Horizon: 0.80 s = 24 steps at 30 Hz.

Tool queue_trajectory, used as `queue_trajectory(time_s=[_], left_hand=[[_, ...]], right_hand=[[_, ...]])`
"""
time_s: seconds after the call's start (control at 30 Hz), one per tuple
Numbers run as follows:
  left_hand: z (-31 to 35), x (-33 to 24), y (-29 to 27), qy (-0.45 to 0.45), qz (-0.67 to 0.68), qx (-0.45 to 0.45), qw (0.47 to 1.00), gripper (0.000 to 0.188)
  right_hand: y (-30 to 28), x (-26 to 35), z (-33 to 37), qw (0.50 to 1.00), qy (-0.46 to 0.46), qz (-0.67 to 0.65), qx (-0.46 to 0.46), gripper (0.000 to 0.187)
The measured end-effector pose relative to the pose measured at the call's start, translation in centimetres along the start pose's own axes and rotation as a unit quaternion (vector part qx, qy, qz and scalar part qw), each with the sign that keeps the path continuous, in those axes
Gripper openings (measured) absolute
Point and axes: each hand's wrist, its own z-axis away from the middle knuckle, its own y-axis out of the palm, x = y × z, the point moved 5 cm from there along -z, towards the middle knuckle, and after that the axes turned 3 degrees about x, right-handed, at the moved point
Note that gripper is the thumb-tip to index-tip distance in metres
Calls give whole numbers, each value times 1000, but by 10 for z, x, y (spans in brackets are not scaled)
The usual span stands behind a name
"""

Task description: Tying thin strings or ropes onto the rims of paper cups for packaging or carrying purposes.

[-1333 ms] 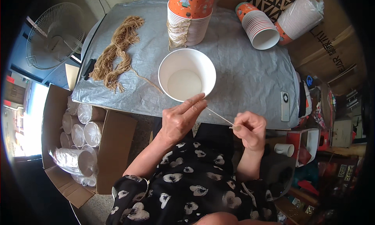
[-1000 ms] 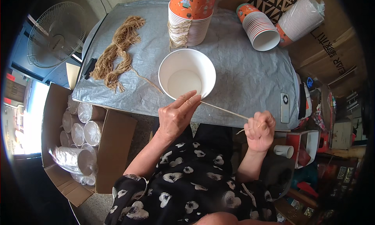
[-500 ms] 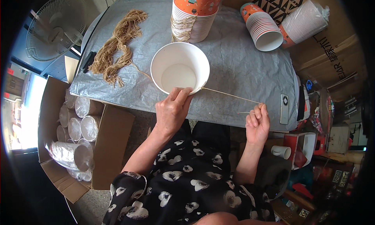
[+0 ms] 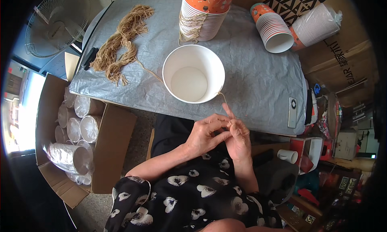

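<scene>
A white paper bucket (image 4: 189,85) stands on the table near its front edge, mouth up. Tan string (image 4: 223,96) leaves the bucket's right side and runs down to my hands. My left hand (image 4: 208,134) and my right hand (image 4: 238,139) meet just in front of the table edge, fingertips pinched together on the string's end. One right finger points up along the string; the exact grip is partly hidden. Left of the bucket lies a loose hank of tan twine (image 4: 121,46), and a strand runs from it to the bucket's left side.
A tall stack of orange-topped paper buckets (image 4: 203,20) wound with string stands behind. More stacked buckets (image 4: 276,32) lie at the back right. A cardboard box (image 4: 115,147) of wrapped cups is at left. A metal plate (image 4: 292,113) lies at the table's right.
My left hand has let go of the bucket's rim and moved right to the string. My right hand has come in leftward to meet it. The string has gone slack.
</scene>
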Motion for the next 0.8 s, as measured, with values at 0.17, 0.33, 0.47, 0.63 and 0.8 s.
queue_trajectory(time_s=[0.17, 0.33, 0.47, 0.63, 0.8], left_hand=[[4, -3, -12, 43, -38, 11, 998, 21], [-3, -35, -53, 83, -236, -120, 961, 27], [-16, -21, -64, 33, -247, -141, 958, 35], [-23, -16, -63, 3, -277, -105, 955, 32], [-28, -14, -63, 7, -280, -96, 955, 25]], right_hand=[[-2, 9, -3, 999, -2, -12, -39, 14], [5, 69, -15, 767, -166, 581, -216, 27], [55, 74, -36, 687, -290, 661, -85, 31], [75, 68, -70, 623, -333, 708, 15, 31], [74, 64, -77, 566, -354, 742, 59, 30]])
